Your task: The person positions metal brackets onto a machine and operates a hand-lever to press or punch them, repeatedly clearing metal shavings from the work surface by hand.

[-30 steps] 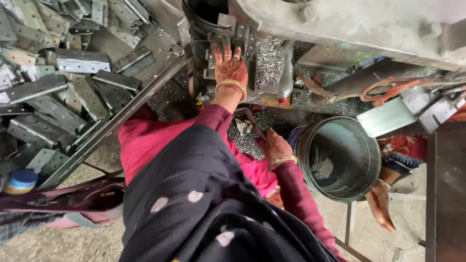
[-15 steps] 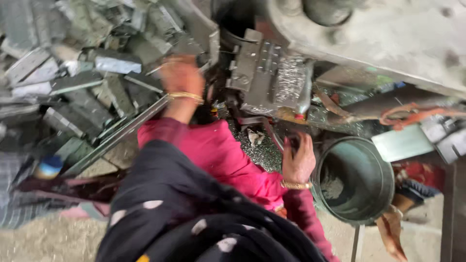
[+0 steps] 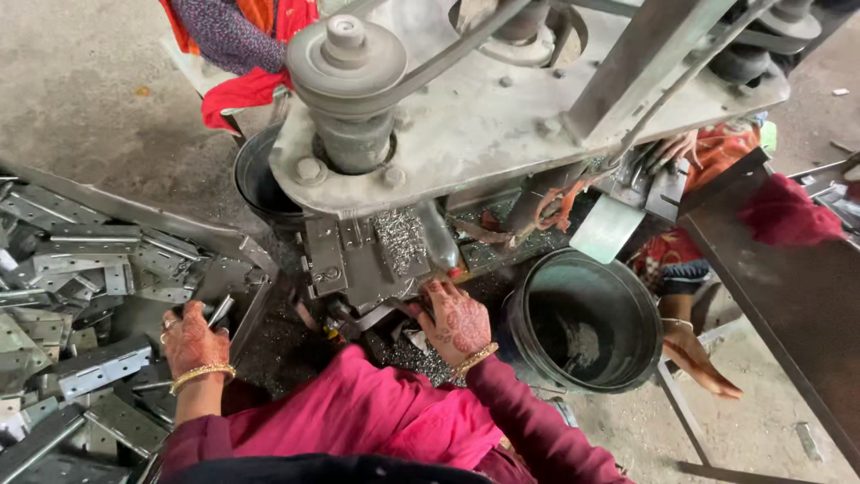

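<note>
**At the press: one hand on the pile, one at the die**

Left of the machine, a heap of flat metal brackets [image 3: 98,363] lies under the left hand [image 3: 193,341], its grip closing on one piece, by my judgement the pick-up step. The right hand [image 3: 457,321] rests with fingers spread, holding nothing, at the machine's block [image 3: 367,260]. Beside it stands a dark bucket [image 3: 582,318]. Next calls for lifting one bracket clear of its neighbours.

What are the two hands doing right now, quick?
Left hand: closed around a thin metal strip at the parts pile.
Right hand: open, fingers flat by the machine block, holding nothing.
</note>
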